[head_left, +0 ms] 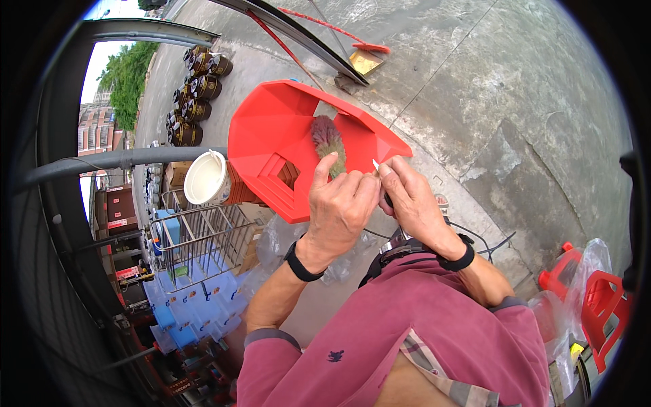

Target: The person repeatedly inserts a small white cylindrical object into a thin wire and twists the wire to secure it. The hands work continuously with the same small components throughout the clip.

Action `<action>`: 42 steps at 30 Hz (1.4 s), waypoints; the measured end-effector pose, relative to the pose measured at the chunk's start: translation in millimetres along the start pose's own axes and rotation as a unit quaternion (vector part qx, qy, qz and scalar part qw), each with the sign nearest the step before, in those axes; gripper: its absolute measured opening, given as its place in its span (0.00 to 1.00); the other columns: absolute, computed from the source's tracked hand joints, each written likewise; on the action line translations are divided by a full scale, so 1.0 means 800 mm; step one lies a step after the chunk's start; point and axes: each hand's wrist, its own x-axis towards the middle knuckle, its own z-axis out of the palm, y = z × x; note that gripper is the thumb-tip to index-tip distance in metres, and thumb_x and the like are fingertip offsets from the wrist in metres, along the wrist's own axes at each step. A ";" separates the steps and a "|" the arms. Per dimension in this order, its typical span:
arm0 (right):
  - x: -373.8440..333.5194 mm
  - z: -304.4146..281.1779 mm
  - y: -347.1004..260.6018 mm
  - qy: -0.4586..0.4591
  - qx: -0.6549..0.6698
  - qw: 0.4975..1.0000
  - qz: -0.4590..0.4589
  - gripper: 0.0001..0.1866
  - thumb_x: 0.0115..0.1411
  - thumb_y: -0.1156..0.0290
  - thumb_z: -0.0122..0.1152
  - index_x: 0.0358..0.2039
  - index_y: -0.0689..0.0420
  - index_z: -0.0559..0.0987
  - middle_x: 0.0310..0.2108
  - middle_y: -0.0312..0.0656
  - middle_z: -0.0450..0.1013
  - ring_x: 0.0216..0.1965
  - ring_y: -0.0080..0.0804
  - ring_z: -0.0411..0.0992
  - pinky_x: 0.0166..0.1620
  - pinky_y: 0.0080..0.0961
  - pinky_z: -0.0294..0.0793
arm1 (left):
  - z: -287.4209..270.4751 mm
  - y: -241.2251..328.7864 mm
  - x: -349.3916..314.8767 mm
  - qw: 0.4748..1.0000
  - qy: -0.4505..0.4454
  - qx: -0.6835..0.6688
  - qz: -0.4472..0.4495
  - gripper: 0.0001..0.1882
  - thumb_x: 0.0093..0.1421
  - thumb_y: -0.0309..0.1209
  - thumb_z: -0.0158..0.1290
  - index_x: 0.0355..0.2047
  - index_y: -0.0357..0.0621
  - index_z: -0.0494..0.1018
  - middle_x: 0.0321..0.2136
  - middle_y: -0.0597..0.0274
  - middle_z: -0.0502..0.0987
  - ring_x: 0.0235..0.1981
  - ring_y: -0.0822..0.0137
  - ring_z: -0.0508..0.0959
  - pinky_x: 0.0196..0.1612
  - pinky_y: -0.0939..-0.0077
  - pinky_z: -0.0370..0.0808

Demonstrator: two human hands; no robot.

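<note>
My left hand (341, 211) is closed in front of a red plastic piece with folded, angled sides (268, 122), its fingertips drawn up to my right hand. Just beyond its thumb is a fluffy duster-like head (328, 139), purple-grey and greenish; whether my fingers hold its lower end is hidden. My right hand (412, 203) is closed too, touching the left. A small pale pointed tip (376, 165), like that of a blade, sticks up by its thumb. Something dark shows under the right fingers, mostly covered. Both wrists wear black bands.
A white bucket (206, 178) stands left of the red piece, above a metal wire rack (203, 237). Blue translucent bins (196, 302) are lower left. Several dark round jars (196, 108) sit farther off. Red plastic stools (602, 315) with clear wrap lie right. A broom and yellow dustpan (366, 61) rest beyond.
</note>
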 end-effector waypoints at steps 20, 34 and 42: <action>-0.007 -0.003 0.012 -0.031 0.125 0.992 0.010 0.15 0.81 0.62 0.46 0.40 0.60 0.71 0.22 0.33 0.66 0.21 0.18 0.61 0.26 0.24 0.62 | 0.008 0.000 -0.003 0.996 0.037 -0.065 -0.039 0.06 0.58 0.22 0.66 0.32 0.41 0.79 0.20 0.64 0.74 0.21 0.64 0.77 0.58 0.55 0.73; -0.010 -0.001 0.010 -0.029 0.062 0.998 0.009 0.17 0.82 0.59 0.44 0.43 0.61 0.70 0.21 0.37 0.67 0.22 0.23 0.64 0.28 0.28 0.65 | 0.009 0.008 -0.005 0.999 0.018 -0.030 -0.031 0.05 0.58 0.21 0.65 0.32 0.41 0.79 0.21 0.63 0.74 0.23 0.64 0.77 0.59 0.53 0.73; 0.008 -0.007 0.013 -0.028 0.052 0.998 0.012 0.18 0.82 0.57 0.44 0.43 0.59 0.73 0.19 0.34 0.66 0.20 0.20 0.62 0.26 0.24 0.62 | 0.007 -0.004 -0.004 0.999 -0.015 -0.024 -0.014 0.05 0.59 0.22 0.65 0.35 0.39 0.80 0.23 0.64 0.76 0.23 0.65 0.77 0.59 0.55 0.73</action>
